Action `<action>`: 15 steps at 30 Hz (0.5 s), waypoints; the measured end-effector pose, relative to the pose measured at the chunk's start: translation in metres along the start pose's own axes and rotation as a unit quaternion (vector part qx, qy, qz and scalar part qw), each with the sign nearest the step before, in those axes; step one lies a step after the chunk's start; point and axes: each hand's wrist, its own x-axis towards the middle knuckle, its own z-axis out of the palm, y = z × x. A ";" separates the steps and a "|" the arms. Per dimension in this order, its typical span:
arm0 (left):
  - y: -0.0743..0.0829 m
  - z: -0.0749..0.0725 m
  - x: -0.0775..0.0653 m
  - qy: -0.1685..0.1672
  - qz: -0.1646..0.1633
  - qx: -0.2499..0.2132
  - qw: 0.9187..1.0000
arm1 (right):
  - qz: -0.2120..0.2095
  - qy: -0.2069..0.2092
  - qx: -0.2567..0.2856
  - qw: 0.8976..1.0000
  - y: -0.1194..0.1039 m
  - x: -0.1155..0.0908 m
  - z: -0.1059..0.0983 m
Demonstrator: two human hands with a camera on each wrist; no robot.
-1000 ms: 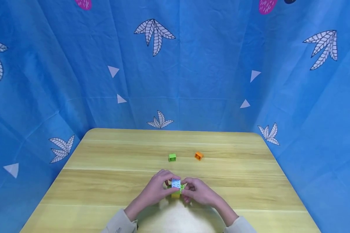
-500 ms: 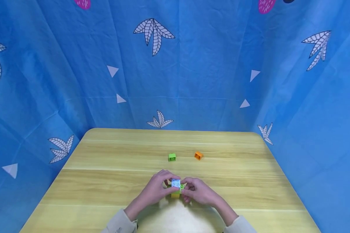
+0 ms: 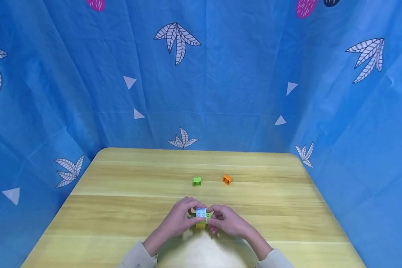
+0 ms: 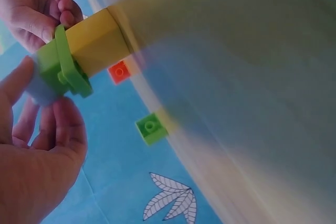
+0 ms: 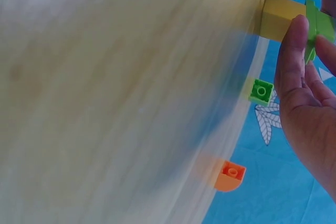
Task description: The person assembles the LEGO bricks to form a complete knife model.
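A small stack of building bricks stands upright on the table: a yellow block (image 4: 100,40) at the bottom, a green plate (image 5: 311,24) across it, a green brick (image 4: 48,66) above and a light blue brick (image 3: 201,212) on top. My left hand (image 3: 179,217) pinches the light blue brick from the left, thumb on the near side and fingers on the far side. From the right, my right hand (image 3: 229,221) pinches the end of the green plate that sticks out past the stack. In the right wrist view the light blue brick is out of sight.
Beyond the stack on the wooden table (image 3: 137,178) lie a loose green brick (image 3: 197,181) and an orange brick (image 3: 227,179) to its right, both with their hollow undersides turned toward me. A blue patterned curtain (image 3: 241,74) hangs around the table's back and sides.
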 end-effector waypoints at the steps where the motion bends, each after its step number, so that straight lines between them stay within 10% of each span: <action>1: 0.000 0.000 -0.001 0.001 0.000 0.000 1.000 | 0.001 0.000 0.000 1.000 0.000 0.000 0.000; 15: -0.002 0.000 0.000 -0.001 -0.012 -0.010 1.000 | 0.000 0.000 -0.007 1.000 0.000 0.001 0.001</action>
